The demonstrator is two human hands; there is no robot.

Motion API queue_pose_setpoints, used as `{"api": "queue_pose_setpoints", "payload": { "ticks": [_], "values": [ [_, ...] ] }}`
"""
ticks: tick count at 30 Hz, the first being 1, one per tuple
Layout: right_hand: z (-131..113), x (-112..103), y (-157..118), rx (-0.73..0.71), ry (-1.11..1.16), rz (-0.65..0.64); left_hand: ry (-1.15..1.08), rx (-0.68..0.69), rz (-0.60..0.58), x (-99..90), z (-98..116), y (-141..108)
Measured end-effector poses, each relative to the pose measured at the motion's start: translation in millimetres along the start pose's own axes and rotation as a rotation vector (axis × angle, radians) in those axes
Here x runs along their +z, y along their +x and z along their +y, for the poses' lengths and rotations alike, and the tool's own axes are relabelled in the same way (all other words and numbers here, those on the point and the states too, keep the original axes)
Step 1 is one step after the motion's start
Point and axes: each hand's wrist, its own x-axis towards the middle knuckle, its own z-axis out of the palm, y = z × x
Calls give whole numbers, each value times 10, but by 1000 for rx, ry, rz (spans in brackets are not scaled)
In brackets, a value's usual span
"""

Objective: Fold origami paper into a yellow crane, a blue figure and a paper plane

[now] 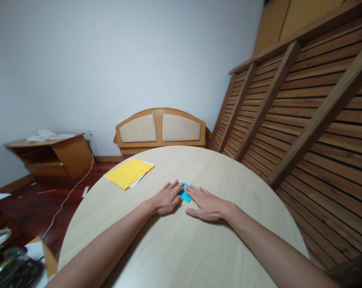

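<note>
A small piece of folded blue paper lies flat on the round wooden table, between my two hands. From the left, my left hand rests its fingertips on the paper's edge, fingers stretched out. My right hand lies flat with its fingers extended over the paper's right side, its thumb apart on the tabletop. Both hands cover parts of the paper, so its full outline is hidden. Neither hand grips anything.
Yellow paper sheets with white ones under them lie at the table's far left. Beyond the table stands a padded headboard. A slatted wooden frame leans on the right. On the left are a low cabinet and a cable.
</note>
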Motion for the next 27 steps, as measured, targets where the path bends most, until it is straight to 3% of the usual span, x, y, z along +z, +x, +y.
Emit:
{"api": "queue_pose_setpoints", "payload": {
  "ticks": [5,17,23,27],
  "values": [
    [-1,26,2,-10,11,8,-41,-81,17,36,-57,91],
    [-21,-88,-17,-75,25,-50,24,-61,3,65,-161,76],
    [18,-46,34,-59,-54,37,76,71,154,27,-80,89],
    [-1,-47,83,-132,-122,140,28,96,97,19,-62,70]
  ]
}}
